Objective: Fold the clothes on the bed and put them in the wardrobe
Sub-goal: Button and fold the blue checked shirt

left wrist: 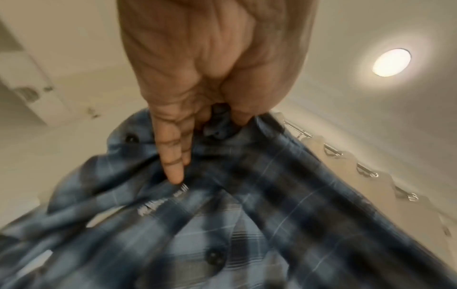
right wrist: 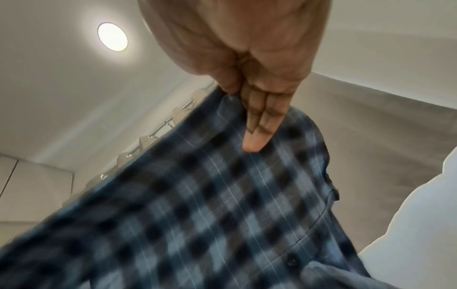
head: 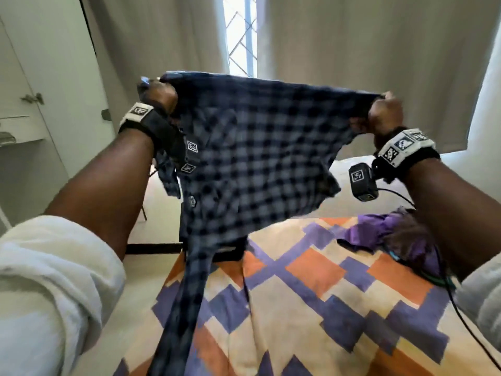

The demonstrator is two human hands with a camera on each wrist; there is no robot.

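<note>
Head view: both hands' fingers (left wrist: pixel 173 156) pinch plaid shirt (head: pixel 244 158) corners (stretched between).

No legible text: square coded markers on wrist bands (head: pixel 404 146), perhaps lettering on the shirt's blurred label (left wrist: pixel 163 201).
</note>
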